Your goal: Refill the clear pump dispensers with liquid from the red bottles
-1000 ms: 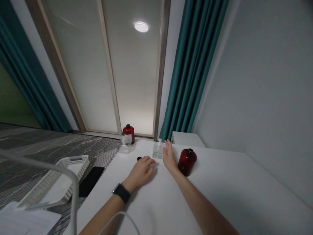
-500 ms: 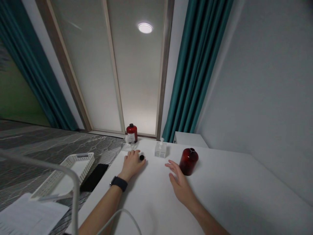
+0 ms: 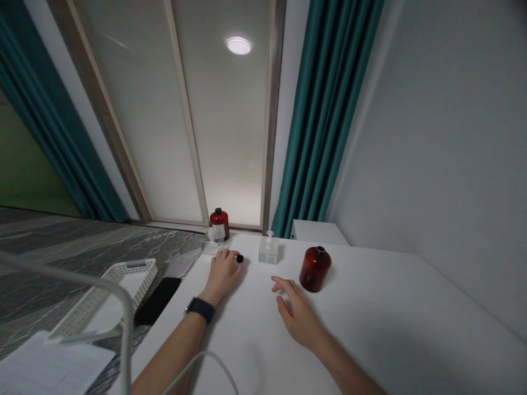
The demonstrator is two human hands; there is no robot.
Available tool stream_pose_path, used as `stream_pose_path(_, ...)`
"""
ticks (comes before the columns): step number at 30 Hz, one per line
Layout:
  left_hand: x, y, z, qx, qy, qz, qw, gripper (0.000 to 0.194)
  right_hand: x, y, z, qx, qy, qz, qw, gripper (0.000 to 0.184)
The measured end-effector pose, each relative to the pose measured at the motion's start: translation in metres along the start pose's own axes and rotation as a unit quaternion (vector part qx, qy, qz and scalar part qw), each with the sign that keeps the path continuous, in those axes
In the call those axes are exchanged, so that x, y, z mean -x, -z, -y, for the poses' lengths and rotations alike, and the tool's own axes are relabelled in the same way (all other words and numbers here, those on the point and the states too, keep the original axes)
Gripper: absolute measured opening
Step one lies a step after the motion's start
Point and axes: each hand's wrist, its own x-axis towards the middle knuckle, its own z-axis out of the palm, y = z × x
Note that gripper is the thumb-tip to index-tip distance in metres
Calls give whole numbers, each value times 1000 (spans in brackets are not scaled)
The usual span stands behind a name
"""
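Observation:
My left hand [image 3: 224, 274], with a dark watch on its wrist, has its fingers closed on a small black bottle cap [image 3: 239, 258] just above the white table [image 3: 255, 334]. My right hand [image 3: 300, 315] is empty, its fingers apart and bent. Just beyond it stands a dark red bottle [image 3: 315, 271] with an uncovered neck. A clear square pump bottle [image 3: 268, 252] is upright between and beyond both hands. At the far left corner, a red bottle [image 3: 219, 226] with a white label and black cap stands behind a clear container [image 3: 211, 245].
Left of the table are a white perforated basket [image 3: 93, 304], a flat black object [image 3: 158, 302] and paper sheets [image 3: 53, 365]. A pale curved tube [image 3: 125, 329] crosses the near left. Beyond the table are a white cabinet [image 3: 319, 231] and teal curtain [image 3: 329, 120].
My left hand has moved left and closed on the black cap. My right hand has drawn back from beside the pump bottle toward me. The bottles stay in place.

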Motion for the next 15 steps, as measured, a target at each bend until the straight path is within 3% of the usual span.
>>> stream_pose_path(5,1,8,-14,33,-126,-94,987,20,-3,3,0,74,60,-35,995,40)
stream_pose_path(8,3,8,-22,64,-200,-162,964,18,-8,13,-6,138,87,-103,981,35)
stream_pose_path(12,6,9,-31,94,-214,-176,956,17,-17,42,-25,236,120,-258,929,34)
stream_pose_path(15,9,7,-37,122,-225,-174,951,19,-22,61,-44,250,91,-313,912,39)
